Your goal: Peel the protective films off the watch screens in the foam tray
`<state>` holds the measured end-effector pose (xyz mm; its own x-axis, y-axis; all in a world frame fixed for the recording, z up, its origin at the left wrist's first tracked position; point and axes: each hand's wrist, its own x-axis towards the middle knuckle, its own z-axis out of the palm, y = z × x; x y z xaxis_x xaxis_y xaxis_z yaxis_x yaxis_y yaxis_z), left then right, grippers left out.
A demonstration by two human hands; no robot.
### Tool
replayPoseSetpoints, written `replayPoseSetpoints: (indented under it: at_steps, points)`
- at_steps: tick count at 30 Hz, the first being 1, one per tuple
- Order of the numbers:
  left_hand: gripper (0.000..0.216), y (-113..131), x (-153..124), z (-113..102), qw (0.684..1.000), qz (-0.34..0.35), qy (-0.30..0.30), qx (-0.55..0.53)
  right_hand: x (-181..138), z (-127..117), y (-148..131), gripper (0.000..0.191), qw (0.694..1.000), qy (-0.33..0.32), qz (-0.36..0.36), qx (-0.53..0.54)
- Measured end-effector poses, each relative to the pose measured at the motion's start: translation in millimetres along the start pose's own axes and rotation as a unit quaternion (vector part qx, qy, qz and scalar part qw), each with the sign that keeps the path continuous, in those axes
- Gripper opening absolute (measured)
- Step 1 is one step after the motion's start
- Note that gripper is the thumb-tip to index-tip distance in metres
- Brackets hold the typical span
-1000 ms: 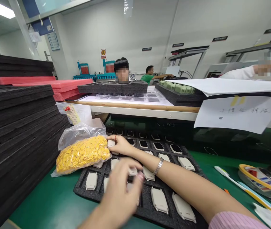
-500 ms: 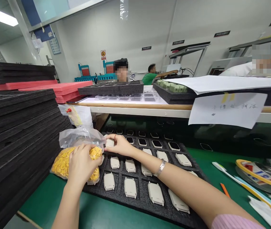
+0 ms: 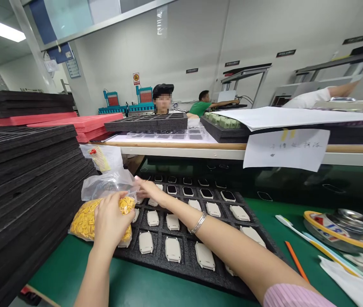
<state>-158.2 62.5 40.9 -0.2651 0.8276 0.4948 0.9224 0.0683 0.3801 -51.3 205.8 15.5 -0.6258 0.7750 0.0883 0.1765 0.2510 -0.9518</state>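
My left hand lies on a clear plastic bag of small yellow rings and its fingers curl around the bag's right end. My right hand reaches across to the bag's crumpled clear top, with its fingertips pinched at the plastic edge. Both hands are over the left end of a black foam tray. The tray holds rows of small white housings in its pockets. A bracelet is on my right wrist.
A tall stack of black foam trays stands close on the left, with red foam sheets behind it. A raised shelf with a hanging paper note crosses the back. A toothbrush, an orange pen and a metal dish lie to the right. Other people sit beyond the shelf.
My left hand came up from the front of the tray and settled on the yellow bag. My right hand left the white housing it touched and moved to the bag's top.
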Motion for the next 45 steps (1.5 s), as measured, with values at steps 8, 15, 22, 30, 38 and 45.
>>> replayPoseSetpoints:
  at_steps: [8,15,22,30,38,45]
  points:
    - [0.007,11.5,-8.5,-4.2,0.982,0.139,0.036,-0.120,-32.0,36.7,-29.8,0.030,0.979,0.069,0.040,0.186]
    - [0.013,-7.6,-19.7,-24.0,0.909,0.075,0.329,-0.247,-123.1,-3.0,-50.7,0.036,0.935,0.138,0.051,0.322]
    - [0.058,-10.9,-13.4,-23.8,0.893,-0.071,0.040,-0.442,-217.5,-46.5,-32.9,0.039,0.896,0.223,0.122,0.365]
    - [0.056,29.9,-34.4,-7.4,0.855,-0.117,-0.153,-0.481,-265.4,-89.2,-20.7,0.052,0.947,0.281,0.065,0.140]
    - [0.051,37.1,-29.3,-13.2,0.871,-0.119,-0.148,-0.453,-250.8,-110.2,-43.7,0.037,0.896,0.308,-0.218,-0.234]
    - [0.038,46.8,-26.6,-20.9,0.934,-0.032,0.014,-0.357,-239.0,-114.5,-53.0,0.052,0.958,0.283,-0.034,-0.034]
